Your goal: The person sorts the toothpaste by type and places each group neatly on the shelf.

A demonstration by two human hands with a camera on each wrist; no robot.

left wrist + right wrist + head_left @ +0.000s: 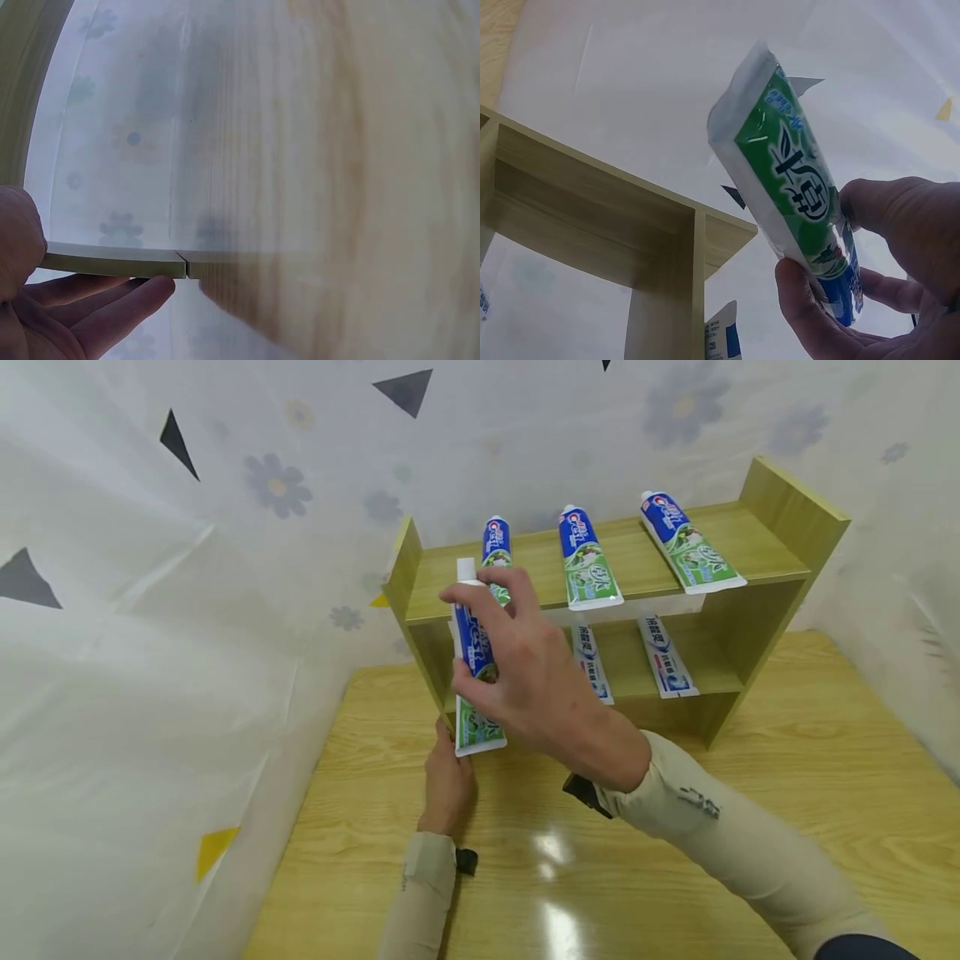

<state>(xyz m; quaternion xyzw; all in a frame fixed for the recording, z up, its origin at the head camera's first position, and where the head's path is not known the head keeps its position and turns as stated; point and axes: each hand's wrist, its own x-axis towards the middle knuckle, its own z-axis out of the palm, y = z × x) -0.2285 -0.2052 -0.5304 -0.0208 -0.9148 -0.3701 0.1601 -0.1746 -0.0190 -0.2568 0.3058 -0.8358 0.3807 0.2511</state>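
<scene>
My right hand [540,677] grips a blue and green Crest toothpaste tube [476,647] between thumb and fingers, white cap upward, in front of the shelf's left end. In the right wrist view, the same toothpaste tube [795,165] shows its flat crimped end, apart from the wooden shelf [592,180]. My left hand [447,781] holds the small two-tier shelf [780,543] low on its left side. In the left wrist view, the left thumb and fingers [124,315] lie on either side of a thin board [112,265].
Three similar Crest tubes [588,560] lie on the upper tier, one partly behind the right hand. On the lower tier are white toothpaste tubes [663,656]. The shelf stands on a wood-grain table [637,852] against a flower-patterned wall covering [330,435].
</scene>
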